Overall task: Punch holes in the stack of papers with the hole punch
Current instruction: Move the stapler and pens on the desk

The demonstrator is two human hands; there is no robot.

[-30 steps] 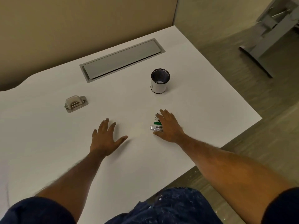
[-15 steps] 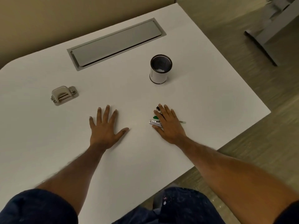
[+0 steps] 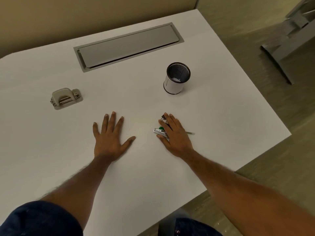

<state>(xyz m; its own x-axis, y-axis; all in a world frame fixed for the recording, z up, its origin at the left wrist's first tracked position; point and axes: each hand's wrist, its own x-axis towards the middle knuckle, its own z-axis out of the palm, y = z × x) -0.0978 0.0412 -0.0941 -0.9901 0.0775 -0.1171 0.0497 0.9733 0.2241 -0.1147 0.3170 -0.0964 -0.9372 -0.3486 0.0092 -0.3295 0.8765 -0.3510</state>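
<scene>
— Lying flat on the white surface (image 3: 221, 116), is that the person's left hand (image 3: 109, 138)?
— Yes. Its fingers (image 3: 111, 122) are straight and spread apart, holding nothing.
— Where is the hole punch (image 3: 66, 98)?
— Past those fingers and off to the left, well apart from them.
— And the right hand (image 3: 174, 137)?
— Its fingers (image 3: 172, 121) are straight and close together, laid on a little pile: a silver metal thing (image 3: 159, 131), a green bit (image 3: 161, 128) and black clips (image 3: 163, 117). They lie on top and do not curl round anything.
— What stands past those fingertips?
— A mesh cup (image 3: 177, 78), near but not touching.
</scene>
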